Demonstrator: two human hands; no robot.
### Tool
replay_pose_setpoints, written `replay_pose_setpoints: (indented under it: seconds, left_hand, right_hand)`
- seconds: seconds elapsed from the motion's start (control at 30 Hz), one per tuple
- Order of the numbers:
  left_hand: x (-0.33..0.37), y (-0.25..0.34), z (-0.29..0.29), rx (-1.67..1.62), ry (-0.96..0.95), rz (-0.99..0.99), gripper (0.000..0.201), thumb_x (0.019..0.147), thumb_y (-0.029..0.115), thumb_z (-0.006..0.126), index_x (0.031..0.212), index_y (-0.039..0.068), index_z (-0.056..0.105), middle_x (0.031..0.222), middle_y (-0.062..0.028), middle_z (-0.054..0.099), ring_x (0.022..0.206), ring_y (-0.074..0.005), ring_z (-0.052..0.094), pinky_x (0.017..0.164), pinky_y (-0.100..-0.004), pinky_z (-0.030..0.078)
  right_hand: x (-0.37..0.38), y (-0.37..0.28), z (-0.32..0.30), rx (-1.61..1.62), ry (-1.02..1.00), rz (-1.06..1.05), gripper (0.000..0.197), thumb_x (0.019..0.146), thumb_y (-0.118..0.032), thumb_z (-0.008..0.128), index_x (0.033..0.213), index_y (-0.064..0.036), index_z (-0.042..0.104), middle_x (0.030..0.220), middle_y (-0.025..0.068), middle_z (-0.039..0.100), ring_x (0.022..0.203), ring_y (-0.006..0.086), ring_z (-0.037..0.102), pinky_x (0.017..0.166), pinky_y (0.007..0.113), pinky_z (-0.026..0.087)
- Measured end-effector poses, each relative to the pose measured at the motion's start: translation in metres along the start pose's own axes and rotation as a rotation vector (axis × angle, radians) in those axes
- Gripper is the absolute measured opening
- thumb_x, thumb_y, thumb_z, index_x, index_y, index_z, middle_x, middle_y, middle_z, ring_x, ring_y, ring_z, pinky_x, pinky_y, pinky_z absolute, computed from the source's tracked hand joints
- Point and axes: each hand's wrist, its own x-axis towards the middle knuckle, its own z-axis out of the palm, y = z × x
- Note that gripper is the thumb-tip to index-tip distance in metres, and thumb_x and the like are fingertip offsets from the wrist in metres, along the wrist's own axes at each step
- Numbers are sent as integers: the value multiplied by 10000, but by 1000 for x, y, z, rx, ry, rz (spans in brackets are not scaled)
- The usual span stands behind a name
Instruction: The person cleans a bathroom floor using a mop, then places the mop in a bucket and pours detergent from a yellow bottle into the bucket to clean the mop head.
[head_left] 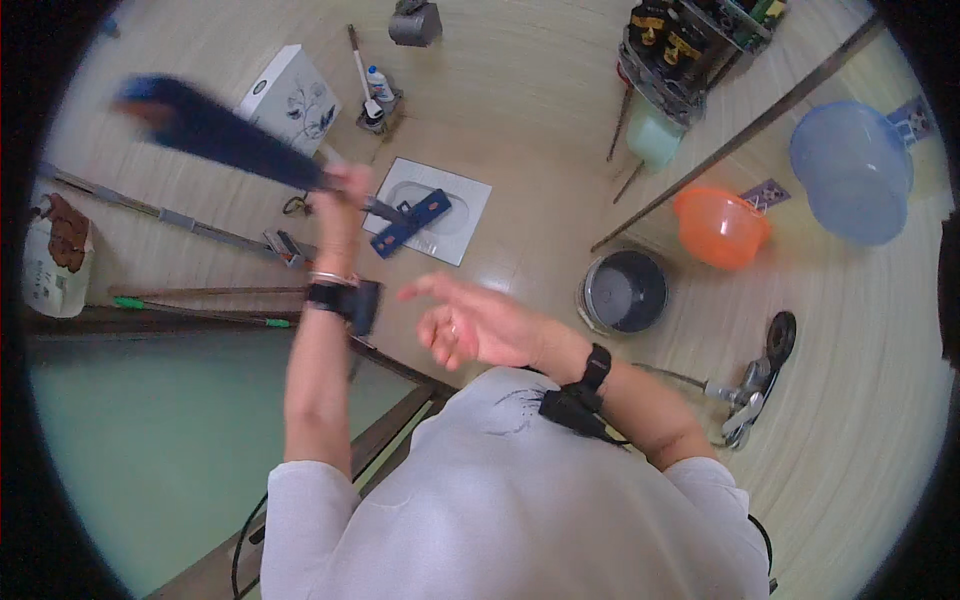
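Observation:
My left hand (342, 205) is closed around the dark blue handle of a flat mop (225, 135). The handle rises toward the upper left and is smeared by motion. Its flat blue mop head (415, 222), with openings near its ends, shows above the white squat toilet (468, 192) in the floor; whether it touches cannot be told. Off to the right of the handle, my right hand (480, 322) holds nothing, its index finger stretched out and the others loosely bent. Both wrists wear black straps with small devices.
Beyond the toilet stand a white flower-patterned bin (292, 100), a toilet brush (372, 108) and a blue-white bottle (379, 83). At right are a grey bucket (626, 290), a hanging orange basin (722, 230), a blue basin (855, 165) and a shower head (781, 335). Poles (175, 218) lean at left.

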Motion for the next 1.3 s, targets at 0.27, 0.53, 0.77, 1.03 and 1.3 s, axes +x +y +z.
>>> replay_pose_setpoints:
  seconds: [0.27,0.53,0.77,1.03,1.3]
  left_hand:
    - [42,143,-83,-267,264,171,274,819,107,494,611,123,316,445,32,266,384,-74,232,393,-236,205]
    - [-45,92,-102,-244,-4,19,229,817,51,438,642,123,308,453,12,260,398,-89,254,409,-240,243]
    - [-87,117,-110,-298,234,-7,232,804,204,598,818,123,381,631,23,321,519,-85,320,418,-197,244]
    - [-119,159,-135,-238,79,172,299,745,185,605,720,127,313,509,16,335,404,-84,266,476,-239,227]
    - [-124,143,-113,-187,-55,221,344,727,267,650,728,118,340,538,0,381,464,-114,364,543,-278,263]
  right_hand:
    - [-3,15,-139,-140,256,304,298,904,-323,439,1067,-74,454,820,54,534,755,142,562,675,251,479]
    - [67,63,-171,-79,151,518,331,877,-327,489,987,-21,426,870,105,514,812,197,553,771,301,484]
    - [151,143,-174,445,281,564,780,807,-529,484,1279,32,218,1309,215,283,1178,304,354,975,460,343]
    - [236,200,-179,856,551,150,287,834,-211,515,987,10,415,894,130,524,873,256,535,857,361,444]
    - [253,159,-202,655,428,-91,144,794,-146,546,830,-16,495,752,85,554,744,212,559,758,337,478]
